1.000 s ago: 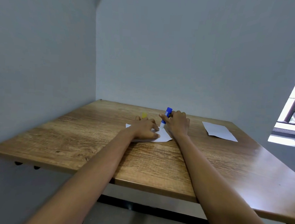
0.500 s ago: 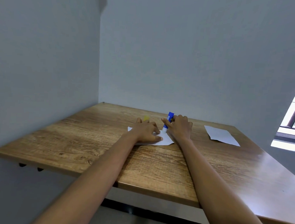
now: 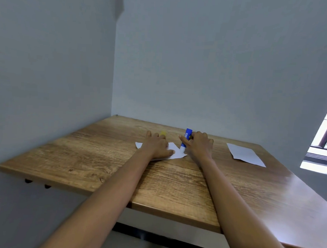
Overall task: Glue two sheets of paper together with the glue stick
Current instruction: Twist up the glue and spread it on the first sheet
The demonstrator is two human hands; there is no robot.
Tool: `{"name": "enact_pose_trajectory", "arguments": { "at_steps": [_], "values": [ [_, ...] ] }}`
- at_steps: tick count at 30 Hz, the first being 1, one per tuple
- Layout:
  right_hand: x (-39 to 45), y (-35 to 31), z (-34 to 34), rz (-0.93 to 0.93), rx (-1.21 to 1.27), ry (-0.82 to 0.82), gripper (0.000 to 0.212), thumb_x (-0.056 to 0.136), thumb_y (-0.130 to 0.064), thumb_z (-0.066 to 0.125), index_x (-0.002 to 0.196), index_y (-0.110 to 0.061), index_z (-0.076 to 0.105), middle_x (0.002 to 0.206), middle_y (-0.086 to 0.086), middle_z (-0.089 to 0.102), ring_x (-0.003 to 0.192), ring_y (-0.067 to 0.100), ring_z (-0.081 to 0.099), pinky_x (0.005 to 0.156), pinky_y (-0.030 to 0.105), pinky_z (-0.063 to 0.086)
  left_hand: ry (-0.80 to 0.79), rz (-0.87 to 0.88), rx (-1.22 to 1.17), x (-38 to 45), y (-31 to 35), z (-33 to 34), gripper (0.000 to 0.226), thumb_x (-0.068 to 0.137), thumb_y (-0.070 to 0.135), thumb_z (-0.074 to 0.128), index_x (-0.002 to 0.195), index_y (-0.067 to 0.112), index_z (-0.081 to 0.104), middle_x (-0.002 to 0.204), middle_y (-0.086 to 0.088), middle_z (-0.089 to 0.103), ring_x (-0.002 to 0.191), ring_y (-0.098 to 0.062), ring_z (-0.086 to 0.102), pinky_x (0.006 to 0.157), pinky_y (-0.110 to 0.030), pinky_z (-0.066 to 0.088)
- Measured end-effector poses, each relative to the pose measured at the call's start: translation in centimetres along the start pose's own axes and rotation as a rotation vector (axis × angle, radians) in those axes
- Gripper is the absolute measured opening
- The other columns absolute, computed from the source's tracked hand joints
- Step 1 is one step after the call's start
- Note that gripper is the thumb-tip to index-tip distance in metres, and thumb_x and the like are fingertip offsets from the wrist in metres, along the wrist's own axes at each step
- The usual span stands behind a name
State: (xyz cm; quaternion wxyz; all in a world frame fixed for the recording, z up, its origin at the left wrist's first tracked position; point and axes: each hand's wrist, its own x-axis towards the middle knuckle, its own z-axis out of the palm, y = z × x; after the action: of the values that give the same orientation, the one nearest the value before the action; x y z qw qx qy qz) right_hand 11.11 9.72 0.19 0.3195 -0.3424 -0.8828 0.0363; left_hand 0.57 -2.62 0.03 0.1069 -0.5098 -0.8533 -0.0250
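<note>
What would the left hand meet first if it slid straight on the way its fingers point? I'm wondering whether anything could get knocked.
Probably the yellow cap, just beyond the left hand that rests on the paper; whether they already touch is unclear.

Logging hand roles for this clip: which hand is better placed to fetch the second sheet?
Probably right: the right hand is nearer the second sheet, though it holds the glue stick. The left hand pins the first sheet.

Bare forearms, no sleeves, no jewellery
</note>
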Motion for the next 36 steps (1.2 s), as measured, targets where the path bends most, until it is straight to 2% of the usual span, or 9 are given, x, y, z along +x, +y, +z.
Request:
{"name": "enact_pose_trajectory", "arguments": {
  "at_steps": [7,12,16,19,22,23,25,32,36],
  "values": [
    [0.0,-0.2,-0.4,-0.001,0.015,-0.023,0.039,0.090,-0.055,0.049,0.076,-0.018,0.053,0.080,-0.002,0.050,0.088,0.018,0.048,0.087,0.039,0.038,0.030,-0.063,0.038,0.0,-0.2,0.1,0.057,0.093,0.052,0.032,0.124,0.012,0.060,0.134,-0.009,0.051,0.125,-0.028,0.042,0.109,-0.050,0.017],
    [0.0,0.0,-0.5,0.028,0.083,0.017,0.037,0.090,-0.048,0.052,0.072,-0.016,0.052,0.068,-0.005,0.042,0.083,0.019,0.048,0.081,0.037,0.034,0.045,-0.105,0.039,-0.2,-0.3,0.1,0.059,0.093,0.052,0.035,0.129,0.009,0.053,0.137,-0.014,0.046,0.127,-0.031,0.040,0.110,-0.047,0.018],
    [0.2,0.1,-0.7,0.101,0.189,0.124,0.038,0.091,-0.048,0.050,0.071,-0.016,0.053,0.078,0.001,0.049,0.084,0.020,0.048,0.080,0.037,0.032,0.222,-0.118,-0.119,-0.2,-0.7,0.1,0.050,0.092,0.048,0.044,0.126,0.012,0.051,0.131,-0.012,0.043,0.118,-0.029,0.045,0.102,-0.040,0.026],
    [0.3,0.2,-0.6,0.123,0.198,0.142,0.040,0.090,-0.051,0.050,0.070,-0.016,0.053,0.078,0.001,0.050,0.084,0.019,0.047,0.083,0.038,0.033,0.350,0.046,-0.281,-0.3,-1.2,-0.7,0.033,0.091,0.025,0.050,0.123,0.021,0.057,0.132,-0.003,0.044,0.123,-0.021,0.041,0.098,-0.036,0.027],
    [0.3,0.3,-0.5,0.124,0.202,0.152,0.042,0.090,-0.052,0.050,0.069,-0.017,0.052,0.077,0.001,0.050,0.082,0.019,0.047,0.084,0.039,0.034,-0.004,0.216,-0.584,-1.0,-1.8,-1.3,0.040,0.088,0.010,0.049,0.123,0.026,0.060,0.140,0.007,0.047,0.131,-0.015,0.041,0.110,-0.036,0.029],
    [0.3,0.3,-0.5,0.118,0.189,0.150,0.043,0.090,-0.053,0.050,0.069,-0.017,0.052,0.077,0.001,0.050,0.082,0.018,0.045,0.084,0.039,0.034,-0.123,0.222,-0.596,-1.2,-1.9,-1.3,0.042,0.088,0.010,0.048,0.125,0.027,0.058,0.145,0.008,0.043,0.134,-0.014,0.037,0.112,-0.037,0.028],
    [0.4,0.3,-0.4,0.106,0.166,0.140,0.043,0.090,-0.055,0.048,0.070,-0.017,0.051,0.078,0.000,0.050,0.082,0.017,0.044,0.085,0.039,0.034,-0.229,0.187,-0.550,-1.4,-2.0,-1.3,0.044,0.090,0.013,0.047,0.130,0.029,0.054,0.150,0.007,0.036,0.138,-0.016,0.032,0.114,-0.039,0.026],
    [0.6,0.3,-0.1,0.089,0.120,0.164,0.045,0.089,-0.059,0.047,0.074,-0.018,0.053,0.081,0.000,0.052,0.090,0.021,0.052,0.086,0.039,0.034,-0.187,0.092,-0.192,-0.7,-0.3,-1.2,0.045,0.097,0.046,0.034,0.139,0.030,0.042,0.149,-0.008,0.033,0.140,-0.027,0.025,0.114,-0.049,0.015],
    [1.0,0.0,0.3,0.077,0.073,0.183,0.050,0.088,-0.062,0.045,0.078,-0.015,0.059,0.083,0.001,0.056,0.091,0.021,0.054,0.084,0.038,0.034,-0.122,0.050,-0.155,-0.4,1.0,-1.4,0.043,0.100,0.040,0.028,0.133,0.022,0.050,0.139,-0.015,0.041,0.133,-0.031,0.033,0.111,-0.047,0.019]
  ]
}}
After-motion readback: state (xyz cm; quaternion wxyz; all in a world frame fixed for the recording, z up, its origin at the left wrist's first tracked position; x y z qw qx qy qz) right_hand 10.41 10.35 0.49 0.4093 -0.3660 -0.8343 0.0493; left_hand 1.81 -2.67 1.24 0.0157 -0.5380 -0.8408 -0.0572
